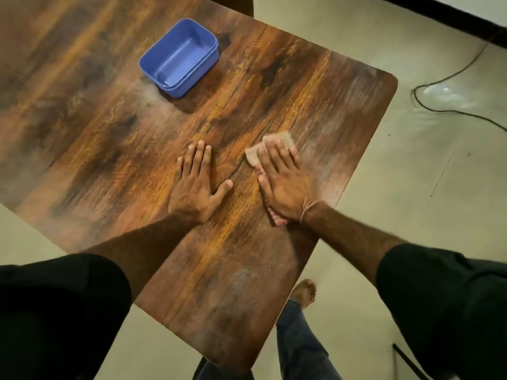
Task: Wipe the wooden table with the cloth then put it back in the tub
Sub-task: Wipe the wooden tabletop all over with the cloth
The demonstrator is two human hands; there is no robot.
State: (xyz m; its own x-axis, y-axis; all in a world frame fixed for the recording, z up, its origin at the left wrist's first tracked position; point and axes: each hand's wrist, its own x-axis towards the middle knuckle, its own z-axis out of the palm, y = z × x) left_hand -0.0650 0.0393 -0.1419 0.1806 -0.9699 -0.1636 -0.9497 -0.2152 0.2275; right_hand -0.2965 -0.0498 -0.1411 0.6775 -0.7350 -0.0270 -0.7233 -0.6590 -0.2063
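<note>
The right hand (282, 182) hides most of the cloth (274, 146); the table's (109, 119) left side is cut off.

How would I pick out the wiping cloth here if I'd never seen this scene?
Find the wooden table, then the two hands lying flat on it. The cloth is the small pale beige piece pressed under the right hand. The left hand beside it covers only bare wood, and the blue tub sits farther off, empty.
</note>
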